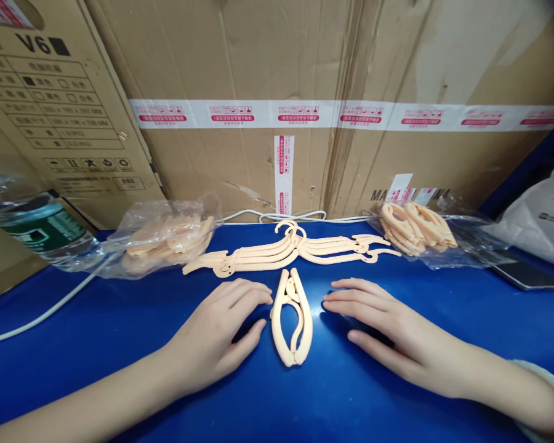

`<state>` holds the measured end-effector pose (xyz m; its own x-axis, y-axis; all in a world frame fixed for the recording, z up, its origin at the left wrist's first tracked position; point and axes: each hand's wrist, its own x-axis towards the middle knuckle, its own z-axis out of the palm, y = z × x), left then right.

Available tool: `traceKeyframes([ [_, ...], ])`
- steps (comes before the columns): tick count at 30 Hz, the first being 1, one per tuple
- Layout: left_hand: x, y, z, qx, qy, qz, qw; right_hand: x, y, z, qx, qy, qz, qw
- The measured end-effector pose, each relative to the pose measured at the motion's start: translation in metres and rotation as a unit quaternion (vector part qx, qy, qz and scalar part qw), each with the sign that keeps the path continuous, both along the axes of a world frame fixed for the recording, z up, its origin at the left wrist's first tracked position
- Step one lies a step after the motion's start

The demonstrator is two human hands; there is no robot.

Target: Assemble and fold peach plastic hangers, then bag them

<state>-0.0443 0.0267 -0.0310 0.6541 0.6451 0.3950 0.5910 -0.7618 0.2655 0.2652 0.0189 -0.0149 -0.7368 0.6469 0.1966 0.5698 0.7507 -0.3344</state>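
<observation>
A cream folding hanger (306, 326) lies folded on the blue table between my hands, its hook tucked inside the two arms. My left hand (226, 329) rests at its left, fingers apart and fingertips close to the hanger; whether they touch it I cannot tell. To the right, my right hand (388, 323) has its fingers stretched out and holds nothing, with a gap between it and the hanger. Just behind lies a small stack of unfolded hangers (268, 255), arms spread wide and hooks pointing to the back.
Clear plastic bags hold folded hangers at the back left (166, 240) and back right (418, 227). A water bottle (46, 227) and white cable (69, 298) are at left. A phone (529, 274) and white bag (545, 215) are at right. Cardboard boxes (231, 166) stand behind.
</observation>
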Motion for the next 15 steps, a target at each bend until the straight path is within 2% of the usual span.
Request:
traceKeyframes([
  [7, 0.001, -0.001, -0.002, 0.016, 0.030, -0.049, 0.998, -0.005, -0.008, 0.005, -0.013, -0.023, 0.019, 0.999],
  [15, 0.002, -0.002, -0.003, 0.022, 0.020, -0.041, 0.999, -0.009, -0.014, 0.008, -0.055, -0.069, 0.063, 0.994],
])
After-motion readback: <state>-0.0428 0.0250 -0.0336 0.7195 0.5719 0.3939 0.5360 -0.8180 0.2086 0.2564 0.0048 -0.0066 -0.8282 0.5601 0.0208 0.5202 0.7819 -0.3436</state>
